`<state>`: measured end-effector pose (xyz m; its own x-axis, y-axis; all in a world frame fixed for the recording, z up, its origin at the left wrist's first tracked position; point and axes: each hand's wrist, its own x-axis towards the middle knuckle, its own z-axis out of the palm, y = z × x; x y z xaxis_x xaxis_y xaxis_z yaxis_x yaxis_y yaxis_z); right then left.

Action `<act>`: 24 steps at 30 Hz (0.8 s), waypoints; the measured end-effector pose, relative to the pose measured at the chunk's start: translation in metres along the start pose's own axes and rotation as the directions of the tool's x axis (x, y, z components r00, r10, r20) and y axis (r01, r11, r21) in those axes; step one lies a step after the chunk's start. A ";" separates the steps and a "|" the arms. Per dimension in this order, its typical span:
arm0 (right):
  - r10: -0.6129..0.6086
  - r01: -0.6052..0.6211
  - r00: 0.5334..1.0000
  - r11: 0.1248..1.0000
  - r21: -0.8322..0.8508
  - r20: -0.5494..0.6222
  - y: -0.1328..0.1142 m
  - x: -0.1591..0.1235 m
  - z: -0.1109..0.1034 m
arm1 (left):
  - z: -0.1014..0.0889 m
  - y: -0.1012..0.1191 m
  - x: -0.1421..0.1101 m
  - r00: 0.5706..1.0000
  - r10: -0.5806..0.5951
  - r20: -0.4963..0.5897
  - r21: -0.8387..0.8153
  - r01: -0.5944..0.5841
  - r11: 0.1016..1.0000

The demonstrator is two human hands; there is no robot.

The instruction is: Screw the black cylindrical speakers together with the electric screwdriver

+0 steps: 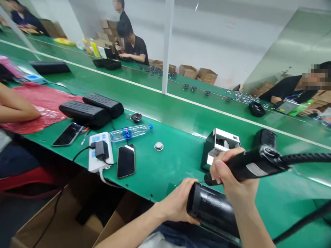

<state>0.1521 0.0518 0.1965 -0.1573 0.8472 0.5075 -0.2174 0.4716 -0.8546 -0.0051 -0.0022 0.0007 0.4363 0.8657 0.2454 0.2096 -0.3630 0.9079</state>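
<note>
Black cylinder (216,210), shiny and tilted, was on the near side of the silver-and-black box (214,151), right by the table edge. The left hand (181,201) was grasping the end of it, digits above and below the rim. Right hand (234,172) had its fingers clenched around a corded black power tool (254,167), tip near that same end, just in front of the box. Couldn't tell if the tip touched, or if any screw was there.

Progress-wise, the body and its end collar looked already joined, but that end seemed dark and uncovered, so partway done at best. The other end was mostly behind the right forearm, so no verdict on that one.

Left of the box lay a phone (126,161), then a small silver disc (159,146), then a water bottle (137,131). Farther left of it, a round black driver (136,117) lay loose, and two black units (90,109) with grey tops looked closer to complete, at least outside.

Well past the box, loads of small round parts (244,98) were spread out, apparently unused, with a co-worker (287,88) beyond them.
</note>
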 end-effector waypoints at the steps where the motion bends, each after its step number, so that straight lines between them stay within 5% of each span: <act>1: 0.011 -0.011 1.000 1.000 0.014 -0.009 0.001 -0.002 -0.001 | 0.001 -0.002 0.000 1.000 0.004 0.003 -0.006 -0.004 1.000; 5: 0.090 -0.087 0.992 0.996 0.037 -0.088 0.002 -0.009 0.000 | 0.004 -0.010 0.001 1.000 0.020 0.019 -0.034 -0.019 0.999; 15: 0.039 -0.039 0.999 0.999 0.015 0.011 0.005 -0.001 -0.006 | 0.013 -0.027 0.009 0.999 0.029 -0.016 0.039 -0.028 0.999; 18: -0.026 0.025 0.996 1.000 0.006 0.082 0.003 0.000 -0.007 | 0.008 -0.012 0.007 1.000 0.017 -0.007 0.027 -0.016 1.000; 24: -0.046 0.047 0.999 0.996 0.074 -0.009 -0.035 0.012 -0.013 | -0.005 0.013 -0.004 1.000 -0.024 -0.002 0.032 0.024 0.999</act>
<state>0.1706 0.0487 0.2306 -0.1381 0.8269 0.5452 -0.2953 0.4910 -0.8195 -0.0088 -0.0089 0.0137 0.4298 0.8747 0.2241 0.2477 -0.3529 0.9023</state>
